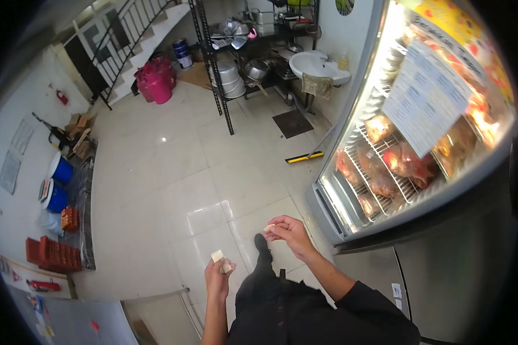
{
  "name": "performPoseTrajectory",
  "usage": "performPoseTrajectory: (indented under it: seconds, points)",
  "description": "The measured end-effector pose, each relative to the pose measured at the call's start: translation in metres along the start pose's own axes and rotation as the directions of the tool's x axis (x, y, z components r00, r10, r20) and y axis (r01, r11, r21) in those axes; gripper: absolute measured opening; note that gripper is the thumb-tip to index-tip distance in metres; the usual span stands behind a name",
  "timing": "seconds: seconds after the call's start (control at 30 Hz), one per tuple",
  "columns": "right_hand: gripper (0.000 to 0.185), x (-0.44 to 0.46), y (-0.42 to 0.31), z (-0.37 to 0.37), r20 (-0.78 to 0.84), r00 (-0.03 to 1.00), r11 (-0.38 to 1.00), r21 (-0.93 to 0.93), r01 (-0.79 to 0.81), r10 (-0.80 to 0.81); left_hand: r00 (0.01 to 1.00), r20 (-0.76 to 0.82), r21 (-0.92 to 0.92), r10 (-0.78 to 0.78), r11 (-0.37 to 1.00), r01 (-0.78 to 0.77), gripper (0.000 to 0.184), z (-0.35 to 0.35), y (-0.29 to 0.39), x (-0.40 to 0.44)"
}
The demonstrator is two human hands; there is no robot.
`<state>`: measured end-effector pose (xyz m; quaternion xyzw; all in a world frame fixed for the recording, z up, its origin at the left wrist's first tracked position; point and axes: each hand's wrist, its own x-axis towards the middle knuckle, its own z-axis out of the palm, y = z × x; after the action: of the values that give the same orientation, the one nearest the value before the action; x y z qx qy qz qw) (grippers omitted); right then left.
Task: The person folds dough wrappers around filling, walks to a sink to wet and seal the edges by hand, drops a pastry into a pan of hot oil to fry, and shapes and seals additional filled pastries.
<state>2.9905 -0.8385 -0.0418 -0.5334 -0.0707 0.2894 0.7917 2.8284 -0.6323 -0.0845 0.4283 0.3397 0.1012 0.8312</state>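
Gripping pale blocks (217, 256): left hand (216, 279), fingers closed. Pinching small pale piece (269, 228): right hand (290, 234), fingertips closed. Location: both above tiled floor (155, 190), right hand nearer lit fridge (328, 211).

Both forearms reach forward with elbows bent, left hand (217, 275) lower, right hand (288, 233) higher, fingers curled.

Black top (293, 313), lower centre of frame; loose dark sleeve (371, 307) ending near elbow; dark trouser leg (263, 270); dark shoe (261, 244); left hand (216, 277), right hand (292, 234) bare.
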Motion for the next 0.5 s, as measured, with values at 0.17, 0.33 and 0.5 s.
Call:
performPoseTrajectory:
  seconds: [0.17, 0.33, 0.5]
  points:
    - [0.018, 0.128, -0.024, -0.056, -0.234, 0.97, 0.996, -0.049, -0.075, 0.061, 0.983, 0.182, 0.136, 0.009, 0.99, -0.035, 0.016, 0.121, 0.081, 0.182]
    - [0.018, 0.23, -0.071, -0.132, -0.478, 0.877, 0.999, -0.032, 0.03, -0.042, 0.894, 0.436, 0.279, -0.104, 0.96, -0.025, 0.017, 0.278, 0.153, 0.317]
    - [0.015, 0.349, -0.084, -0.224, -0.654, 0.756, 0.969, 0.191, 0.157, 0.006, 0.796, 0.555, 0.238, -0.241, 0.963, 0.125, 0.022, 0.415, 0.171, 0.443]
